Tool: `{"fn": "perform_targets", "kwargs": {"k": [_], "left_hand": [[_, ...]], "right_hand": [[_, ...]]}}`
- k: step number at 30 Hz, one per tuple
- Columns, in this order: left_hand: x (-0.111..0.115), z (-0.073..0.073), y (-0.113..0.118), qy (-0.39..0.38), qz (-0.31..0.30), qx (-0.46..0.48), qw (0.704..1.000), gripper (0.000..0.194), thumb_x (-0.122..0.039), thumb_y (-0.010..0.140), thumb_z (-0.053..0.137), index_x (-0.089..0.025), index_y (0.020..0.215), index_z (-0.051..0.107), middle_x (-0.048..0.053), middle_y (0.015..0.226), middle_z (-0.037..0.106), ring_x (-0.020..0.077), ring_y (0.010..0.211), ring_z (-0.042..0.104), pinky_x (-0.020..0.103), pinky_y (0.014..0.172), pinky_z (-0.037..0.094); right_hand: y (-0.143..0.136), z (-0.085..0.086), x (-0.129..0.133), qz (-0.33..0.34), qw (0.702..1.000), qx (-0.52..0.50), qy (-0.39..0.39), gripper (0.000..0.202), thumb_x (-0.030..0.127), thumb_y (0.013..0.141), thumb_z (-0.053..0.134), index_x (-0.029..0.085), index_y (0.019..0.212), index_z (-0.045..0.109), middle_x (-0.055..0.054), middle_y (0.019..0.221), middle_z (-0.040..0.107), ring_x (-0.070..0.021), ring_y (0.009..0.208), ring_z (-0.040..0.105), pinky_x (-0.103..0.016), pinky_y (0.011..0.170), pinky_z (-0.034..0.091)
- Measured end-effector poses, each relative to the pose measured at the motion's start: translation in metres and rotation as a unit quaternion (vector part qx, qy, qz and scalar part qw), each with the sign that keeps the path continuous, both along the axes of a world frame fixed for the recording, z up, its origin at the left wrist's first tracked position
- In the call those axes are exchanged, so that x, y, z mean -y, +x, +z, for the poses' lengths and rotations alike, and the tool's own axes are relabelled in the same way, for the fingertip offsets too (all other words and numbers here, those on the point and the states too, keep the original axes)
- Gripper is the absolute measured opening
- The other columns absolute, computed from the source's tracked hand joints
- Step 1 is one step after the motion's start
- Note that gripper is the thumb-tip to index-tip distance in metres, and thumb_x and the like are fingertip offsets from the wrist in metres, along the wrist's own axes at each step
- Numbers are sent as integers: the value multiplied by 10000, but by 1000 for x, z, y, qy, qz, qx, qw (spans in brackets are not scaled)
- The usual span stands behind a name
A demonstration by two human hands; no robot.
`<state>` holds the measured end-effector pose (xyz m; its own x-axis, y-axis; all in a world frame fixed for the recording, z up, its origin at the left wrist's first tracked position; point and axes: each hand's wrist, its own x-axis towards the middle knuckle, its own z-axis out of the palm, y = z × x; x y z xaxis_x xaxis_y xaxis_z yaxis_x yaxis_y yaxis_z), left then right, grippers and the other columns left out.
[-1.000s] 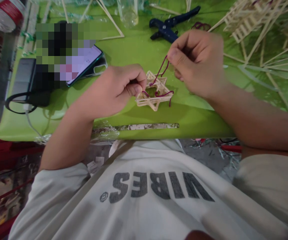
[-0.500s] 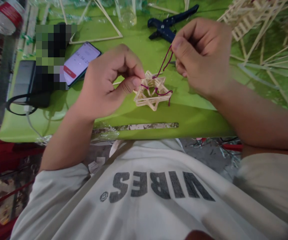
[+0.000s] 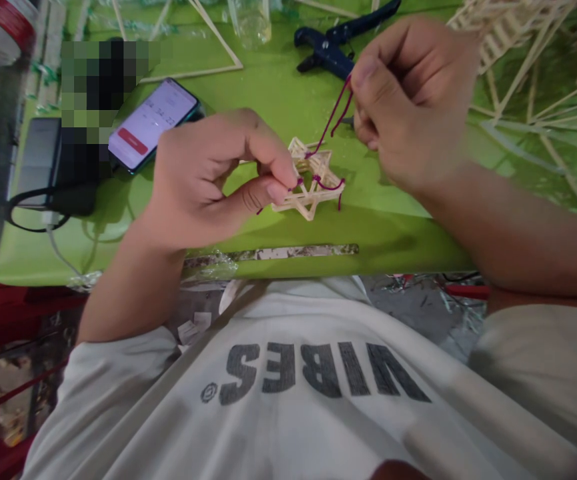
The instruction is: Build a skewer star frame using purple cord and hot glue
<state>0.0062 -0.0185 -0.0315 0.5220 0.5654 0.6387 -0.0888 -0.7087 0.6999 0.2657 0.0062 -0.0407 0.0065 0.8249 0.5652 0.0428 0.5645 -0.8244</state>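
A small star (image 3: 309, 208) made of thin pale sticks rests on the green table, with several purple strings tied to it. My left hand (image 3: 218, 177) pinches its left side between thumb and forefinger, and those fingertips hide part of the star. Bits of purple string show beside the fingertips and below the thumb. Up and to the right, my right hand (image 3: 413, 93) is closed in a pinch on a purple string (image 3: 335, 117), which runs taut down to the star's top. A loose purple end curls over the star's right side.
Dark blue pliers-like cutters (image 3: 331, 50) lie behind my right hand. A phone (image 3: 153, 127) and a power bank (image 3: 43, 160) with a cable are at left. A patterned strip (image 3: 308, 251) lies near the front edge. Stick frames (image 3: 523, 60) stand at right, a clear cup (image 3: 251, 23) behind.
My left hand has shifted right and down over the star's left side, covering more of it. My right hand has moved slightly up and right, still holding the string.
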Motion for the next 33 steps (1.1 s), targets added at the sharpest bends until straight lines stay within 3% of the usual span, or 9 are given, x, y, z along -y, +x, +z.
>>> {"fn": "perform_targets", "kwargs": {"k": [4, 7, 11, 15, 20, 28, 33], "left_hand": [[2, 5, -2, 12, 16, -44, 999, 75, -253, 999, 865, -245, 1058, 820, 29, 892, 794, 142, 770, 764, 307, 721, 631], [1, 11, -4, 41, 42, -122, 991, 30, -244, 1027, 798, -266, 1047, 793, 15, 883, 794, 148, 758, 756, 320, 730, 642], [1, 21, -6, 38, 18, -202, 978, 88, -223, 1009, 785, -308, 1008, 760, 5, 876, 808, 180, 745, 767, 343, 693, 647], [4, 23, -7, 29, 29, -195, 980, 83, -225, 1027, 787, -302, 1011, 762, -10, 880, 804, 159, 749, 765, 322, 720, 641], [3, 12, -6, 29, 70, -134, 988, 41, -286, 1027, 809, -315, 1052, 794, -14, 900, 777, 157, 761, 767, 333, 766, 651], [2, 4, -5, 22, 97, -131, 986, 91, -370, 1069, 793, -281, 1054, 786, -5, 926, 772, 147, 785, 779, 332, 798, 684], [-1, 8, -2, 54, 80, -131, 987, 19, -272, 1063, 769, -257, 1054, 777, 3, 932, 787, 119, 756, 739, 290, 772, 645]], "right_hand": [[-1, -4, -2, -6, 1000, 11, -6, 565, 852, 800, 897, 323, 744, 705, 38, 592, 476, -168, 458, 343, -416, 511, 217], [0, -8, -3, -28, 999, 39, -14, 496, 770, 869, 883, 322, 752, 704, 26, 605, 515, -168, 473, 380, -409, 498, 243], [-2, -14, -3, 12, 999, 47, -11, 467, 683, 921, 896, 265, 792, 732, 33, 627, 550, -141, 535, 438, -358, 516, 258], [-5, -17, -5, 47, 999, 8, 0, 544, 703, 905, 916, 202, 806, 731, 42, 638, 547, -111, 583, 443, -308, 524, 234], [-8, -12, -7, 38, 998, -35, 21, 574, 706, 859, 956, 191, 775, 717, 39, 621, 530, -118, 585, 432, -304, 519, 214], [-6, -13, -6, -18, 999, 12, 33, 622, 811, 890, 866, 234, 779, 663, 59, 620, 504, -101, 509, 399, -305, 516, 241], [0, -17, 0, -40, 997, 42, 43, 560, 755, 983, 810, 229, 844, 676, 54, 643, 528, -98, 496, 414, -323, 546, 294]]}}
